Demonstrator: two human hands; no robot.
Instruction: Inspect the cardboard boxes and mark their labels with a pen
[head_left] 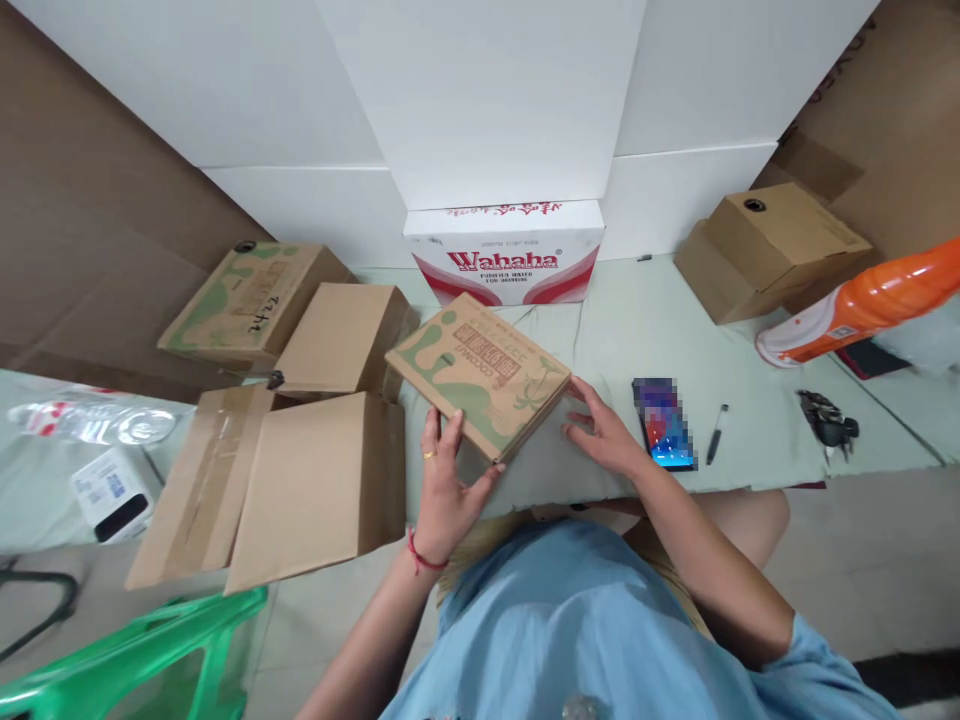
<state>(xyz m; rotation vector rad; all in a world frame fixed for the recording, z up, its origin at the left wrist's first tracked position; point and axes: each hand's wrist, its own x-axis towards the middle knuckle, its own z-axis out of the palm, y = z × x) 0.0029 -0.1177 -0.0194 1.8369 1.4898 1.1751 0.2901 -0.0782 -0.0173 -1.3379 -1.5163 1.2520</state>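
A flat cardboard box [487,370] with green print, a palm tree and the word "COCONUT" lies turned at an angle over the table in front of me. My left hand [454,485] grips its near left edge, fingers on the top face and thumb by the near corner. At the box's right corner, my right hand [604,428] touches the side with its fingertips, and part of its grip is hidden. Behind the box stands a white and red Wahaha water carton [510,255].
Left: an open cardboard box [307,490], a printed box [251,300], a plastic bottle [112,422] and a white device [116,495]. Right: a phone [664,425], a pen [717,435], keys [829,422], an orange bottle [862,305] and stacked boxes [780,245]. A green stool [150,650] stands below.
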